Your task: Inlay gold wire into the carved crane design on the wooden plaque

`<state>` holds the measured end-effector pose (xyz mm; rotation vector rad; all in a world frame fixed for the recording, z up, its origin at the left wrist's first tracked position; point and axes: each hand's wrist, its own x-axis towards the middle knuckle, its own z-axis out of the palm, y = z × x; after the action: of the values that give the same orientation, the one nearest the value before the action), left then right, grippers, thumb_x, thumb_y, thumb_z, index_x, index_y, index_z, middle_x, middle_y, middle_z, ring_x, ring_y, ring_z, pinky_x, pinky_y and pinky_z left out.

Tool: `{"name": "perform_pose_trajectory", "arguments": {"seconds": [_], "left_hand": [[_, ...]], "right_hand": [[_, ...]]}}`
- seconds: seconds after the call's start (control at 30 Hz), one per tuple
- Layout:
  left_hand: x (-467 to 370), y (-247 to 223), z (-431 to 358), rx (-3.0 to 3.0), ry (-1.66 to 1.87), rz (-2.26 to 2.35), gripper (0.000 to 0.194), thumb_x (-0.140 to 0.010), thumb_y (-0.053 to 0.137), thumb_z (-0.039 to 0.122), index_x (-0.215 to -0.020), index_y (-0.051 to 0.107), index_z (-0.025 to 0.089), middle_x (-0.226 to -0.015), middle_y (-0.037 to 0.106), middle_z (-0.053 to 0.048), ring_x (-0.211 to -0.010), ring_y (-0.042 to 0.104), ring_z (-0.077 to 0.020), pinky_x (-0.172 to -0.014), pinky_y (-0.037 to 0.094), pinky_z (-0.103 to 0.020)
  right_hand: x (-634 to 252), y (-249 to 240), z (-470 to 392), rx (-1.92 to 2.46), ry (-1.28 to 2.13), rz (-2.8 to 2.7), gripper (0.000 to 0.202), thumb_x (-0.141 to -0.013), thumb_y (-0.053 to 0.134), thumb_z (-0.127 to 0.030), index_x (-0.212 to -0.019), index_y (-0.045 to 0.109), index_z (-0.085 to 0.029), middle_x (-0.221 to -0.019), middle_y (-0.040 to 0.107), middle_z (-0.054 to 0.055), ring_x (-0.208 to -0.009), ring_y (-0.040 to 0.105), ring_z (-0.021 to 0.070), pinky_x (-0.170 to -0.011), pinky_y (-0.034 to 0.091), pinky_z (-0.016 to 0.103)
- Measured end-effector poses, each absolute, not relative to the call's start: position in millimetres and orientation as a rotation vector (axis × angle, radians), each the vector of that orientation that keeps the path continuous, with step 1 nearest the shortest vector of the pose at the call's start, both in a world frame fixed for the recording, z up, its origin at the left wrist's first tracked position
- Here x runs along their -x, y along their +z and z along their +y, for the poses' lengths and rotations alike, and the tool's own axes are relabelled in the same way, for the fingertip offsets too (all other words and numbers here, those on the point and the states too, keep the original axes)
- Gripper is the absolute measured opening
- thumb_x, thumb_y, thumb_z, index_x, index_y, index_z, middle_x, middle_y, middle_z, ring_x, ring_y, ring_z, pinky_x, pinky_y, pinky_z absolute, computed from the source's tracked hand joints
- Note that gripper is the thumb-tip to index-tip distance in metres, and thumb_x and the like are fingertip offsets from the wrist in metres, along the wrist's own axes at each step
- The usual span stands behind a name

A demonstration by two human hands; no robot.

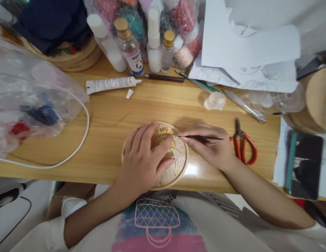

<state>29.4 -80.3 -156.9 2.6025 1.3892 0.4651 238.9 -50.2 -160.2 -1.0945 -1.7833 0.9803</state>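
Note:
A round wooden disc (182,159) with a gold wire pattern and drawn lines lies near the table's front edge. My left hand (145,154) rests spread over its left part, the index fingertip on the gold pattern and the thumb toward the lower middle. From the right, my right hand (209,143) pinches a thin dark tool (202,137) between thumb and fingers. The tool's tip is at the gold pattern beside my left index fingertip. What lies under my left palm is hidden.
Red-handled pliers (243,145) lie right of my right hand. Behind stand bottles (131,52), a white tube (111,84), a dark pen (165,77), a small clear cup (216,100) and papers (247,45). A plastic bag (34,105) fills the left; a phone (306,164) lies right.

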Motion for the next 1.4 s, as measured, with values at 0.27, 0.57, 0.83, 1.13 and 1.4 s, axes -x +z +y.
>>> {"name": "perform_pose_trajectory", "arguments": {"seconds": [0.27,0.57,0.83,1.13,1.4], "left_hand": [[-29.2,-156.7,-80.7,-2.61,0.457,1.402,0.039,-0.091,0.054,0.043,-0.124,0.057,0.023,-0.139,0.042,-0.02,-0.129,0.045,-0.0382,-0.104,0.04,-0.057],[-29.5,-156.0,-80.7,-2.592,0.462,1.399,0.039,-0.09,0.057,0.042,-0.123,0.059,0.023,-0.139,0.044,-0.019,-0.129,0.045,-0.0382,-0.105,0.038,-0.056],[-28.5,-156.3,-80.9,-2.59,0.473,1.399,0.04,-0.09,0.056,0.041,-0.125,0.056,0.022,-0.139,0.044,-0.019,-0.129,0.045,-0.0372,-0.105,0.039,-0.056],[-27.8,-156.7,-80.8,-2.576,0.496,1.413,0.047,-0.09,0.055,0.041,-0.128,0.052,0.013,-0.137,0.049,-0.022,-0.129,0.046,-0.0356,-0.107,0.039,-0.053],[-27.9,-156.0,-80.6,-2.587,0.497,1.392,0.047,-0.09,0.056,0.04,-0.127,0.053,0.011,-0.135,0.048,-0.024,-0.128,0.046,-0.0382,-0.106,0.039,-0.056]], "right_hand": [[-239.1,-160.4,-50.9,1.101,0.985,-1.777,0.014,-0.084,0.068,-0.012,-0.093,0.073,-0.021,-0.085,0.075,0.002,-0.077,0.069,0.0134,-0.069,0.056,0.026],[-237.4,-159.4,-51.5,1.201,0.933,-1.691,0.012,-0.082,0.07,-0.013,-0.089,0.074,-0.022,-0.081,0.075,0.001,-0.074,0.068,0.0141,-0.068,0.054,0.027],[-238.0,-158.7,-51.1,1.184,0.984,-1.702,0.012,-0.082,0.07,-0.013,-0.09,0.074,-0.021,-0.084,0.075,0.002,-0.076,0.069,0.0141,-0.071,0.055,0.027],[-238.3,-159.6,-50.2,1.142,1.02,-1.745,0.012,-0.084,0.069,-0.015,-0.092,0.074,-0.022,-0.084,0.075,0.002,-0.075,0.069,0.0146,-0.069,0.057,0.028],[-237.6,-159.7,-49.8,1.148,1.001,-1.726,0.013,-0.082,0.07,-0.012,-0.091,0.074,-0.022,-0.084,0.075,0.002,-0.076,0.069,0.0133,-0.072,0.056,0.027]]}}
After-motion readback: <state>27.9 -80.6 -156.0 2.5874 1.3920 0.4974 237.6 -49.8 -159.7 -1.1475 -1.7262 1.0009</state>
